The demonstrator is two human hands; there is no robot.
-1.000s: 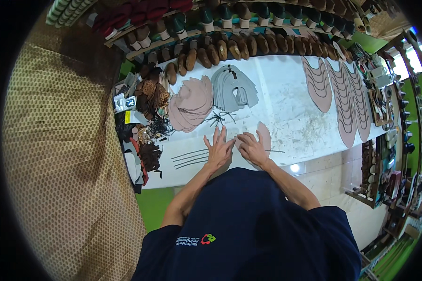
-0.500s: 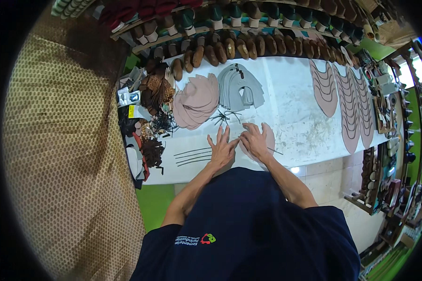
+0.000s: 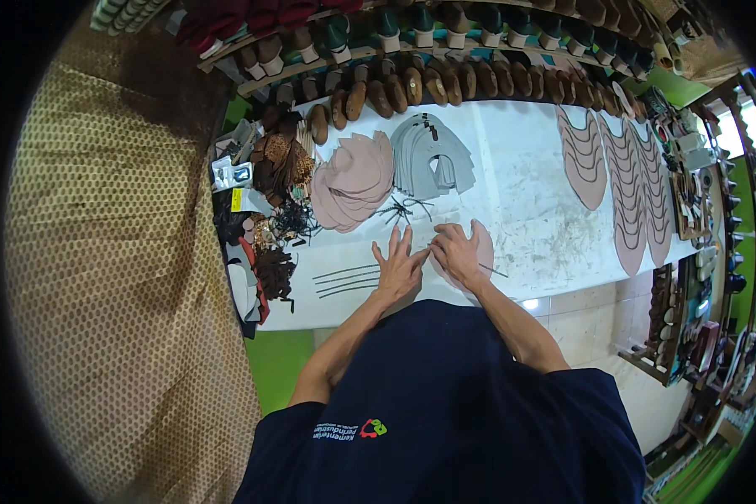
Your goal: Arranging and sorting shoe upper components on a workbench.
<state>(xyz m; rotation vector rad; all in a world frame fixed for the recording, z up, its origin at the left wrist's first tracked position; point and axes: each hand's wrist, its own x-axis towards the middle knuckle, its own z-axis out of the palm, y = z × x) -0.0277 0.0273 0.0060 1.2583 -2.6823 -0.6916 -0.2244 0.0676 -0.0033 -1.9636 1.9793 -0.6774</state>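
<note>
A pink shoe-upper piece (image 3: 485, 245) lies flat on the white table in front of me, partly covered by my hands. My right hand (image 3: 457, 254) rests on it, fingers bent and apart. Close by on the left, my left hand (image 3: 401, 270) has its fingers spread; its thumb side meets the right hand over the piece's left edge. What lies right under the touching fingertips is hidden. A thin dark strip (image 3: 496, 270) sticks out beyond my right wrist. Several similar dark strips (image 3: 344, 275) lie side by side left of my left hand.
Beyond my hands lie short black strips (image 3: 406, 208), fanned pink pieces (image 3: 353, 181) and grey pieces (image 3: 433, 155). Pink pieces with dark curved lines (image 3: 626, 197) overlap at right. Scraps and packets (image 3: 256, 202) crowd the left end; shoe lasts (image 3: 412, 86) line the back.
</note>
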